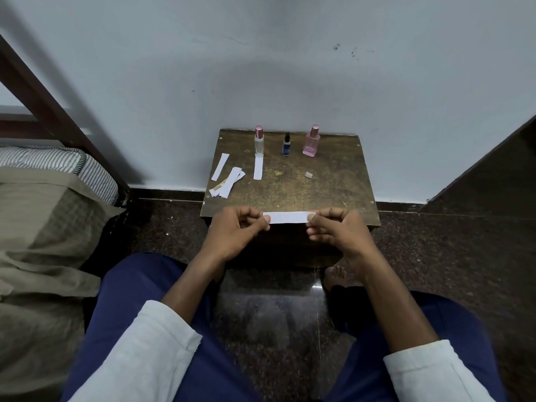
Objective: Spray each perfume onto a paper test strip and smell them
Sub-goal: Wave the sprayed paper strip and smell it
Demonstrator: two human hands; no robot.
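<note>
— Over the near edge of the worktop [290, 184]: a paper test strip [288, 217] stretched level, pinched at one end by the left hand [239, 227] and at the other by the right hand [339, 227], thumb and forefinger closed on each tip, other fingers loosely curled.

— And the perfumes?

— Along the far edge, upright and well apart: a clear bottle [259, 141] with a pink cap, a small dark blue bottle [286, 145], a pink bottle [312, 142]. Another strip [257, 168] flat just in front of the clear bottle; spare strips [227, 179] loose near the left edge.

— Handling of the strip?

— Probably feather-light and limp; likely to sag or curl if held by one tip only. Best pinched at a dry end, with the middle kept free for the spray.

— And the bottles?

— Apparently glass, so likely smooth, fragile, easily tipped. Best gripped round the body, forefinger left free for the nozzle.

— Progress?

— Hard to judge; no visible wetness on the held strip.
</note>
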